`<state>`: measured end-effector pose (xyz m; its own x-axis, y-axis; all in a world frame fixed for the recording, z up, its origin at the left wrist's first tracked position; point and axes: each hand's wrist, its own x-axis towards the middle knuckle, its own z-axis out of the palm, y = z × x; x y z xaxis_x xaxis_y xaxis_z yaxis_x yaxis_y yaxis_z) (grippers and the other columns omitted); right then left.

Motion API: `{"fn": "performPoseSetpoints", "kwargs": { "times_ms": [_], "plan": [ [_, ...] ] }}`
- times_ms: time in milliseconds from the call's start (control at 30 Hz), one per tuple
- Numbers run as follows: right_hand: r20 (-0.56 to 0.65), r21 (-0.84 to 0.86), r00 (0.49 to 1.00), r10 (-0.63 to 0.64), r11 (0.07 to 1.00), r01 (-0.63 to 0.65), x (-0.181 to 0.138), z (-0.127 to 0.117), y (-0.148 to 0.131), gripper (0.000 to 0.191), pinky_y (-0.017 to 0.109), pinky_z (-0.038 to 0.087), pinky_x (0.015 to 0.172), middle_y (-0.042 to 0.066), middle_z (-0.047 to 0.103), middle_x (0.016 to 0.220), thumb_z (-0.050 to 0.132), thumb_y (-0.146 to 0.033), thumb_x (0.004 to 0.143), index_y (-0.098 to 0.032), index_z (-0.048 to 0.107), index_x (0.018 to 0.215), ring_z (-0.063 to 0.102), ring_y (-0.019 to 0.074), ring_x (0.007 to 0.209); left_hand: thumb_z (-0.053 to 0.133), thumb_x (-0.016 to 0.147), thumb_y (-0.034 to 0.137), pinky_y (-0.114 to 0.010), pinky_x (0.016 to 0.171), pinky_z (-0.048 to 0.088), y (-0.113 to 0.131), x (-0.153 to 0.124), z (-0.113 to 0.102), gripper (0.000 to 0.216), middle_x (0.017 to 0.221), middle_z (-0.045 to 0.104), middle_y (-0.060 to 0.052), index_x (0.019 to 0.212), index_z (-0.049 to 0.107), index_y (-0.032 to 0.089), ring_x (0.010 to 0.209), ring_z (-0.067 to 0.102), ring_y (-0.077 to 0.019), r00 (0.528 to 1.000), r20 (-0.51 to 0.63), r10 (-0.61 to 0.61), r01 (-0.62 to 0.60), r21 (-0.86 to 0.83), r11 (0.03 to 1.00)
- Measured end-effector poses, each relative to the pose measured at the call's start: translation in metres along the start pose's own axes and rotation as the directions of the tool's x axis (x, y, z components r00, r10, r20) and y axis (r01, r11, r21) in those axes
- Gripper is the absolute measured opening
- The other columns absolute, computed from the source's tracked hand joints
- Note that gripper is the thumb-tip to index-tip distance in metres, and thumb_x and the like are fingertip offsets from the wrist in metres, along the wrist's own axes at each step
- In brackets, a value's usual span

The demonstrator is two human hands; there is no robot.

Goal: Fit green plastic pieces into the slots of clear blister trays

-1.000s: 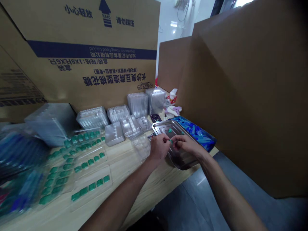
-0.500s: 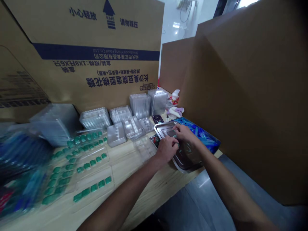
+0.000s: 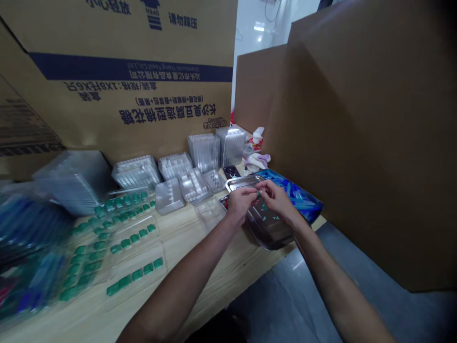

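My left hand [image 3: 240, 201] and my right hand [image 3: 276, 197] meet above a stainless steel tray [image 3: 243, 182], their fingertips pinching a small green plastic piece [image 3: 258, 193]. Its exact shape is hidden by my fingers. Several similar green bits [image 3: 268, 218] lie in the tray beneath my right hand. Left of my hands, clear blister trays [image 3: 135, 272] hold rows of green pieces on the wooden table [image 3: 200, 305].
A box of blue plastic pieces [image 3: 294, 194] sits behind the tray. Stacks of clear plastic trays [image 3: 203, 153] line the back. Large cardboard boxes [image 3: 357, 143] stand behind and to the right. The table edge runs at lower right, above a grey floor [image 3: 285, 295].
My hands have risen from inside the tray to just above it, and a green piece now shows between my fingertips. The view has shifted slightly upward.
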<state>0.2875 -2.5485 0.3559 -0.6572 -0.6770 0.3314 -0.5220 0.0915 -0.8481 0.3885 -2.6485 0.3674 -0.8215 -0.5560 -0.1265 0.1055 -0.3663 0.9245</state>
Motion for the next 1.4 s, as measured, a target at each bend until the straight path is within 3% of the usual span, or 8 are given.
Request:
{"fn": "performPoseSetpoints", "kwargs": {
  "times_ms": [100,233,467,667,867,1067,1267,1400],
  "plan": [
    [-0.035,-0.006,0.999,-0.018,1.0,0.018,-0.002,-0.003,-0.002,0.031,0.027,0.042,0.061,0.001,0.058,0.079,0.057,-0.034,0.078,-0.019,0.059,0.105,0.054,0.0165,0.071,0.074,0.071,0.006,-0.023,0.071,0.055,0.006,-0.002,-0.007,0.012,0.074,0.071,-0.005,0.082,0.073,0.009,0.062,0.063,-0.0081,0.997,0.069,-0.045,0.053,-0.118,0.992],
    [-0.045,-0.081,0.998,-0.042,0.996,0.038,-0.007,-0.007,-0.005,0.028,0.032,0.046,0.074,0.007,0.065,0.097,0.056,-0.031,0.08,-0.019,0.062,0.105,0.059,0.021,0.087,0.066,0.073,-0.001,-0.025,0.08,0.056,0.012,-0.008,-0.013,0.015,0.077,0.072,-0.006,0.083,0.074,0.008,0.068,0.066,-0.0094,0.996,0.061,-0.068,0.08,-0.204,0.976],
    [0.022,-0.127,0.993,-0.112,0.985,0.114,-0.019,0.004,-0.027,0.019,0.028,0.041,0.065,0.002,0.064,0.079,0.054,-0.034,0.086,-0.019,0.061,0.093,0.054,0.0163,0.07,0.075,0.07,0.008,-0.027,0.084,0.055,0.014,-0.013,-0.021,0.021,0.087,0.074,-0.008,0.091,0.075,0.01,0.072,0.066,-0.0096,0.99,0.139,-0.012,0.038,-0.187,0.982],
    [0.066,0.147,0.998,-0.008,0.989,-0.002,-0.016,0.01,-0.036,0.027,0.028,0.042,0.068,0.002,0.063,0.078,0.056,-0.047,0.084,-0.02,0.06,0.082,0.055,0.0165,0.073,0.075,0.069,0.013,-0.026,0.079,0.055,0.015,-0.017,-0.026,0.023,0.081,0.073,-0.005,0.092,0.076,0.01,0.069,0.066,-0.0095,0.994,0.071,0.082,-0.076,-0.071,0.995],
    [0.052,0.247,0.997,0.051,0.967,-0.062,-0.014,0.017,-0.037,0.029,0.027,0.041,0.065,0.001,0.06,0.072,0.064,-0.049,0.076,-0.021,0.056,0.077,0.052,0.0154,0.068,0.071,0.07,0.01,-0.023,0.07,0.054,0.018,-0.022,-0.025,0.021,0.071,0.071,-0.002,0.091,0.075,0.011,0.062,0.065,-0.0088,0.994,0.023,0.11,-0.109,-0.056,0.992],
    [0.0,0.328,0.994,0.106,0.939,-0.1,-0.015,0.024,-0.041,0.029,0.026,0.04,0.06,-0.001,0.055,0.065,0.07,-0.047,0.069,-0.02,0.057,0.072,0.05,0.0138,0.063,0.072,0.071,0.02,-0.025,0.067,0.053,0.022,-0.027,-0.026,0.026,0.071,0.071,-0.002,0.095,0.076,0.012,0.065,0.065,-0.0126,0.981,-0.023,0.191,-0.18,0.243,0.953],
    [0.078,0.308,0.988,0.132,0.94,-0.15,-0.016,0.023,-0.039,0.035,0.027,0.042,0.059,0.0,0.058,0.063,0.07,-0.052,0.069,-0.019,0.06,0.074,0.052,0.0139,0.061,0.065,0.071,0.019,-0.02,0.055,0.043,0.027,-0.027,-0.032,0.021,0.064,0.067,0.001,0.087,0.077,0.012,0.059,0.058,-0.0105,0.95,0.105,0.294,-0.308,0.461,0.832],
    [0.07,0.318,0.99,0.122,0.938,-0.138,-0.015,0.021,-0.037,0.039,0.027,0.043,0.058,0.0,0.06,0.063,0.072,-0.055,0.067,-0.019,0.059,0.072,0.053,0.0135,0.059,0.061,0.074,0.021,-0.019,0.051,0.039,0.028,-0.025,-0.033,0.024,0.061,0.063,0.003,0.09,0.077,0.012,0.055,0.054,-0.009,0.949,0.134,0.285,-0.313,0.503,0.806]
  ]
}}
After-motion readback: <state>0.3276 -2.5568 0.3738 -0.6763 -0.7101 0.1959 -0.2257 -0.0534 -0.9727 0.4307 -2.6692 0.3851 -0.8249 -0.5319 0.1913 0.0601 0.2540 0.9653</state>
